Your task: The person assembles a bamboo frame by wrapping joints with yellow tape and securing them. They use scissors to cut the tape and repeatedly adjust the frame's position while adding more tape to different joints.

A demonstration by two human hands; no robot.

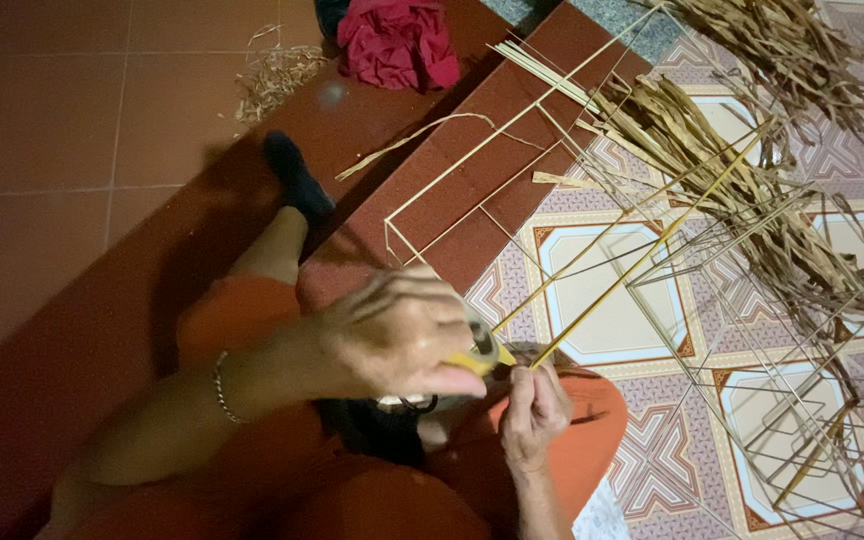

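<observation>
We see left hand (392,335) in centre of head view, fingers curled tight round a yellow tape roll (482,352), thumb side pointing right; roll partly hidden by the fingers, only its yellow edge + a bit of the core show. Thin bracelet (220,385) on that wrist. Right hand (532,410) just below/right of the roll, fingertips pinched on the near end of a yellow stick (642,265) that runs up-right away from the hands. Roll and stick end are just beside each other, maybe touching, motion blur so we can't tell. Whether tape is actually pulled out onto the stick: can't tell either.

Stick is part of a wire-thin frame (512,170) of similar pale sticks, box-like, spreading from the hands toward upper right, w/ one long rail reaching the top edge. More thin rods (782,400) lie crossed over the floor at right.

Behind the frame, top right: pile of dried leaves/strips (752,170), brownish, messy, on patterned tiles (602,300). Left half of floor is plain red-brown tile (72,120), w/ a raised red step (472,200) running diagonally between the two. Small tuft of dry fibre (272,75) top left, red cloth (397,40) bunched at top centre.

Person sits on floor, orange trousers (252,310), one leg stretched out w/ dark sock (297,175) on the foot, near the step
</observation>
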